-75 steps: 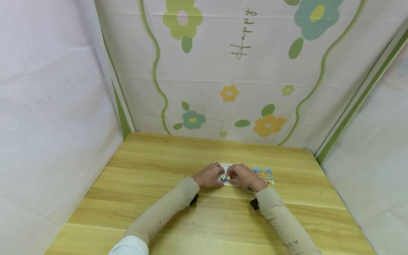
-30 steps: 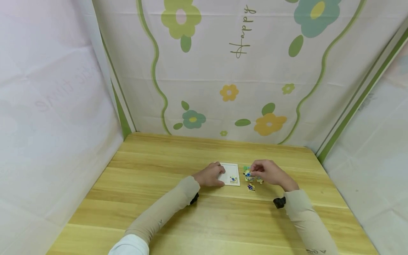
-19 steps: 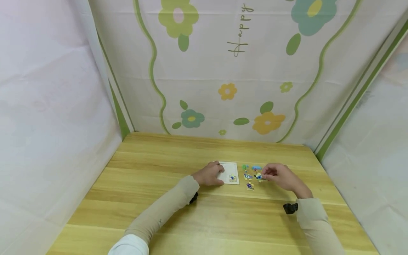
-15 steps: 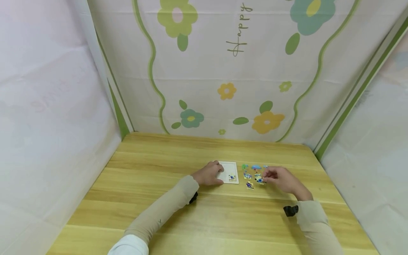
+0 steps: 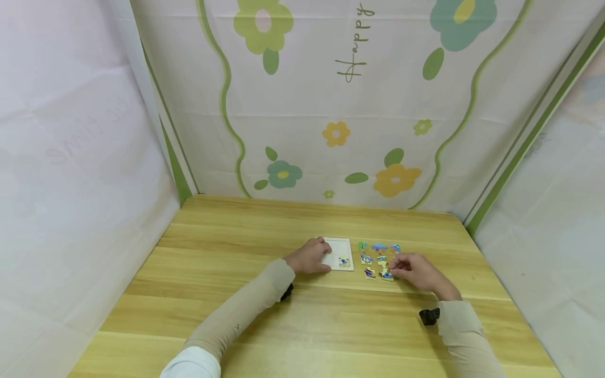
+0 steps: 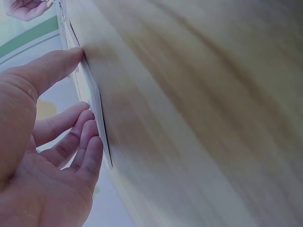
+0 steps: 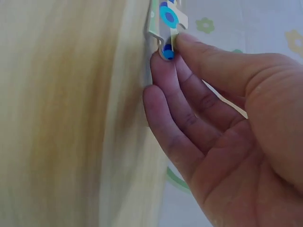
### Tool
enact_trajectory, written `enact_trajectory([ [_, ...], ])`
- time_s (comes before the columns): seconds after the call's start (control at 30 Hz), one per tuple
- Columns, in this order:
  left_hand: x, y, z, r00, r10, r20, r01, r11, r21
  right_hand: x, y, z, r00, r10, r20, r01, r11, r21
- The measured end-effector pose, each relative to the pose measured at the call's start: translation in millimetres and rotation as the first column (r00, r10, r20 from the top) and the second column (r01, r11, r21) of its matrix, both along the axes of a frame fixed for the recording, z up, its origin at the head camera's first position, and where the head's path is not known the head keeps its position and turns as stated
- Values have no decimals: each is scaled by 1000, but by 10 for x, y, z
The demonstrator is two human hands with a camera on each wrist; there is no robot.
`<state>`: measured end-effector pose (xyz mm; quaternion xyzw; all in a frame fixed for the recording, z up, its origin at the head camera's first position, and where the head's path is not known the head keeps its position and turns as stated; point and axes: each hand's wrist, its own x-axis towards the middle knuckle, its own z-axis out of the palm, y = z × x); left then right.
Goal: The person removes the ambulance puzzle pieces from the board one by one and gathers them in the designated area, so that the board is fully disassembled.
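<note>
In the head view, my left hand (image 5: 309, 256) rests at the left side of a white puzzle tray (image 5: 333, 247). Its thumb lies at the near edge and its lightly bent fingertips touch the board, as the left wrist view shows. One puzzle piece with a blue round spot (image 5: 344, 261) lies in the tray's near right corner. To the right, my right hand (image 5: 418, 272) pinches a yellow puzzle piece (image 7: 169, 17) with a blue ring and blue tab between thumb and fingertips, low over the table at the near right of the loose pieces.
Several loose puzzle pieces lie right of the tray, among them a green one (image 5: 362, 245), a light blue one (image 5: 379, 246) and a purple-striped one (image 5: 369, 273). The wooden table (image 5: 283, 325) is enclosed by flowered cloth walls (image 5: 302, 94).
My right hand has left the tray, travelled right with a puzzle piece in its fingers, then come nearer to me. A piece now shows in the tray's corner. My left hand stays in place.
</note>
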<state>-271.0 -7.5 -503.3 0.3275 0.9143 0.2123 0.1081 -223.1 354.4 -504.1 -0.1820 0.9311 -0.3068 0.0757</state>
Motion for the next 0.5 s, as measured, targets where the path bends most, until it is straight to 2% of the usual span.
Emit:
enact_trajectory([
  [0.2, -3, -4, -10, 1000, 2, -4, -2, 1000, 6, 1, -33, -18, 999, 13, -41, -12, 1000, 25],
  [0.5, -5, 8, -29, 1000, 8, -12, -8, 1000, -7, -8, -28, -28, 1000, 3, -26, -2, 999, 54],
])
